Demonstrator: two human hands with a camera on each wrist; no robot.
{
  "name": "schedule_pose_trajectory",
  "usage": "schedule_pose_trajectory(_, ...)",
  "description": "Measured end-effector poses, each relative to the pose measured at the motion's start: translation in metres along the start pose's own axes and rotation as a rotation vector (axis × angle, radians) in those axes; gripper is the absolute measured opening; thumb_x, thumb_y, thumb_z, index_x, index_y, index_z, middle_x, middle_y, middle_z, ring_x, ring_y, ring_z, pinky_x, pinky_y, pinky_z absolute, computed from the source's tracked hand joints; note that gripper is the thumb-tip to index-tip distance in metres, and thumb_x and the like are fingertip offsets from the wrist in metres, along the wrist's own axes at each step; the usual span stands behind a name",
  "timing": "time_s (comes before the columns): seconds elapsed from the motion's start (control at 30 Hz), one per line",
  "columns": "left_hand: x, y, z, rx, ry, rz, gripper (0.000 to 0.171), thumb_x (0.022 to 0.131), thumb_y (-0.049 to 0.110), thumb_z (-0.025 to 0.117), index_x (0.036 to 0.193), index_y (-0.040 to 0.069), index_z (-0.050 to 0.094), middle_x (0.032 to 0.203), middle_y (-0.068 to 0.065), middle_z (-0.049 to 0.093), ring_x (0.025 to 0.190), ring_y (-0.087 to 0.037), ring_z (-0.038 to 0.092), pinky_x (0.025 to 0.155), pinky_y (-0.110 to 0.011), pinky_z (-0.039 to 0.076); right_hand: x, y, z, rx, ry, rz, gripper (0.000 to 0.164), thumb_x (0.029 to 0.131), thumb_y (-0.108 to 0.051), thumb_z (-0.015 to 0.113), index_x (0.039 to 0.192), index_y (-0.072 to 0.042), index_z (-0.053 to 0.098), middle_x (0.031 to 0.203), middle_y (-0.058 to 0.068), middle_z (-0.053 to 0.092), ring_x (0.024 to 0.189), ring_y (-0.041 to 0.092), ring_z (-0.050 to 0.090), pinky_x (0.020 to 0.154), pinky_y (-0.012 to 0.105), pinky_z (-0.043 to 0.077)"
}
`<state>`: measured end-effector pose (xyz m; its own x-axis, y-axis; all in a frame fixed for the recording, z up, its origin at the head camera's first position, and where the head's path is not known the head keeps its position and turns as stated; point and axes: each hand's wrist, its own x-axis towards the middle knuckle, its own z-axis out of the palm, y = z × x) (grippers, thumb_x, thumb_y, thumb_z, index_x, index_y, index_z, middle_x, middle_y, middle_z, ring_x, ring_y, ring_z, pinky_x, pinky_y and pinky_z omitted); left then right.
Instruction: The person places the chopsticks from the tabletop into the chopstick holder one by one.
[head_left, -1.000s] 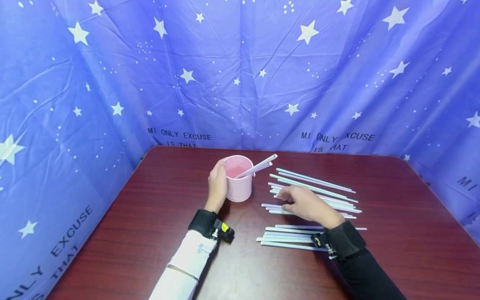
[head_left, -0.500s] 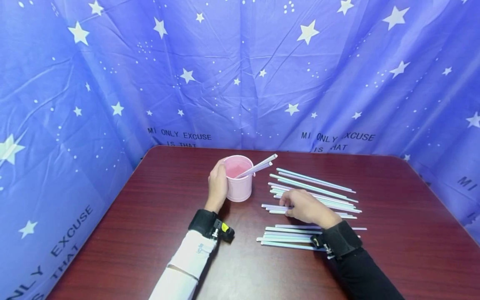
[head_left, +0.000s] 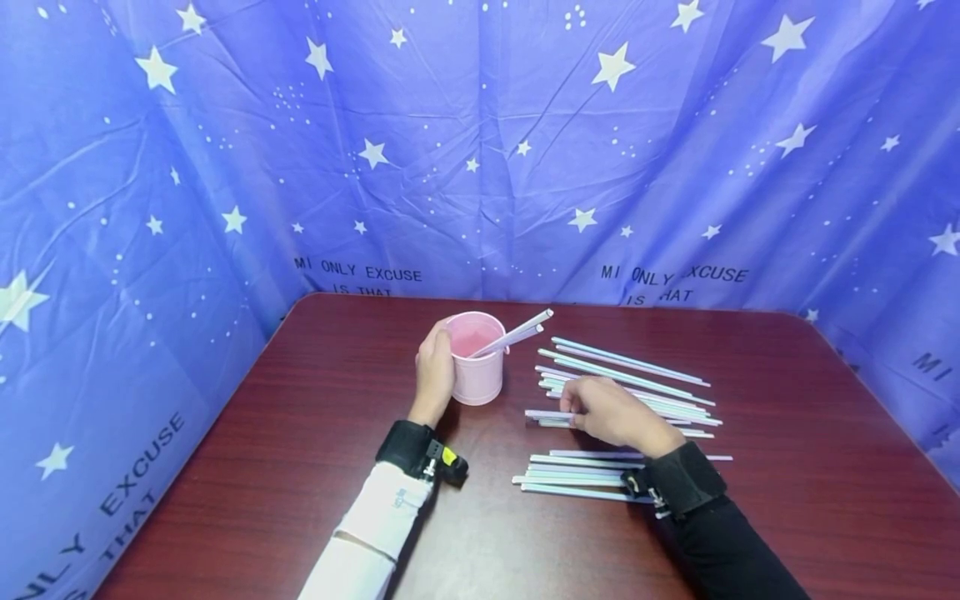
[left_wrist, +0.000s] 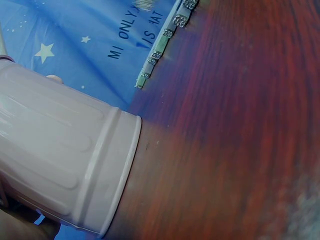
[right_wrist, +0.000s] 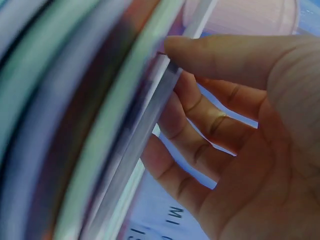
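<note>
Hands [head_left: 434, 372] [head_left: 618, 415]: bucket [head_left: 478, 380] in left, straw [head_left: 547, 414] right

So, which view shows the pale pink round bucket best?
Head view: the pink bucket shows nearly whole, open mouth included. Left wrist view: its cropped side and base edge. Right wrist view: only part, at the picture's top.

The bucket [head_left: 478, 379] is pink, sticks [head_left: 630, 362] pastel, curtain [head_left: 442, 208] starry blue.

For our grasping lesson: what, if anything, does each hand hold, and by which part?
The left hand holds the pink bucket by its side; the right hand pinches a straw toward the end nearer the bucket.
</note>
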<state>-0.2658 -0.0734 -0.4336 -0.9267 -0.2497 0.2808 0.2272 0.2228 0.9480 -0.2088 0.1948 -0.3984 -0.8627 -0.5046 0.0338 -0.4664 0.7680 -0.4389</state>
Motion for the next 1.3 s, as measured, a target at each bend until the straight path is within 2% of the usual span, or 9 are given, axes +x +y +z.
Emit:
schedule_pose_trajectory(0.13, 0.000, 0.000, 0.000, 0.001, -0.002, 0.002, 0.045, 0.109, 0.025, 0.038, 0.131, 0.012, 0.075, 0.131, -0.010, 0.077, 0.128, -0.028, 0.069, 0.114, -0.049, 0.051, -0.003, -0.008, -0.013, 0.006, 0.081, -0.006, 0.014, 0.090, -0.003, 0.077, 0.090, -0.014, 0.068, 0.082, -0.004, 0.065, 0.076, 0.010, 0.056, 0.071, 0.031, 0.050)
schedule_pose_trajectory(0.33, 0.000, -0.001, 0.000, 0.009, -0.003, -0.002, 0.044, 0.110, 0.027, 0.039, 0.131, 0.013, 0.075, 0.131, -0.009, 0.077, 0.129, -0.027, 0.069, 0.114, -0.049, 0.051, -0.013, -0.025, -0.040, -0.024, 0.257, -0.037, 0.012, 0.091, -0.004, 0.077, 0.093, -0.013, 0.068, 0.088, -0.001, 0.068, 0.084, 0.017, 0.064, 0.075, 0.037, 0.055)
schedule_pose_trajectory(0.63, 0.000, -0.001, -0.001, -0.006, -0.004, -0.005, 0.045, 0.109, 0.026, 0.039, 0.131, 0.013, 0.075, 0.131, -0.010, 0.077, 0.129, -0.027, 0.069, 0.114, -0.049, 0.051, -0.041, -0.050, -0.077, -0.006, 0.495, -0.073, 0.019, 0.089, 0.001, 0.073, 0.099, -0.013, 0.068, 0.085, -0.004, 0.069, 0.076, 0.009, 0.061, 0.063, 0.024, 0.048)
schedule_pose_trajectory(0.73, 0.000, -0.001, -0.001, -0.007, -0.001, -0.003, 0.045, 0.109, 0.026, 0.039, 0.131, 0.012, 0.075, 0.132, -0.010, 0.077, 0.129, -0.028, 0.069, 0.114, -0.049, 0.051, -0.047, -0.057, -0.081, 0.037, 0.494, -0.078, 0.021, 0.089, 0.003, 0.070, 0.102, -0.014, 0.067, 0.085, -0.005, 0.069, 0.076, 0.006, 0.062, 0.063, 0.023, 0.050)
schedule_pose_trajectory(0.93, 0.000, -0.001, -0.001, 0.001, 0.006, 0.000, 0.045, 0.109, 0.025, 0.039, 0.132, 0.010, 0.075, 0.132, -0.012, 0.076, 0.129, -0.029, 0.068, 0.115, -0.048, 0.051, -0.044, -0.065, -0.076, 0.113, 0.351, -0.117, 0.023, 0.089, 0.002, 0.067, 0.102, -0.016, 0.066, 0.086, -0.007, 0.069, 0.075, 0.003, 0.065, 0.064, 0.024, 0.055)
schedule_pose_trajectory(1.07, 0.000, -0.001, -0.001, 0.006, 0.007, 0.004, 0.045, 0.109, 0.025, 0.039, 0.132, 0.010, 0.075, 0.132, -0.012, 0.076, 0.129, -0.029, 0.068, 0.115, -0.049, 0.051, -0.040, -0.067, -0.070, 0.102, 0.290, -0.130, 0.018, 0.088, -0.002, 0.066, 0.097, -0.017, 0.062, 0.083, -0.010, 0.067, 0.076, 0.001, 0.063, 0.066, 0.025, 0.054)
schedule_pose_trajectory(1.17, 0.000, -0.001, 0.000, -0.001, 0.003, 0.004, 0.045, 0.109, 0.025, 0.039, 0.132, 0.010, 0.075, 0.132, -0.012, 0.076, 0.129, -0.029, 0.068, 0.115, -0.049, 0.051, -0.038, -0.066, -0.068, 0.085, 0.285, -0.135, 0.019, 0.088, -0.002, 0.066, 0.095, -0.018, 0.060, 0.080, -0.012, 0.064, 0.075, 0.002, 0.062, 0.066, 0.025, 0.053)
schedule_pose_trajectory(1.3, 0.000, 0.000, 0.000, -0.001, -0.001, 0.003, 0.046, 0.109, 0.025, 0.038, 0.132, 0.009, 0.074, 0.132, -0.012, 0.076, 0.130, -0.029, 0.068, 0.115, -0.050, 0.050, -0.036, -0.064, -0.066, 0.062, 0.332, -0.142, 0.019, 0.087, 0.000, 0.066, 0.096, -0.016, 0.060, 0.081, -0.010, 0.065, 0.077, 0.004, 0.064, 0.067, 0.026, 0.054)
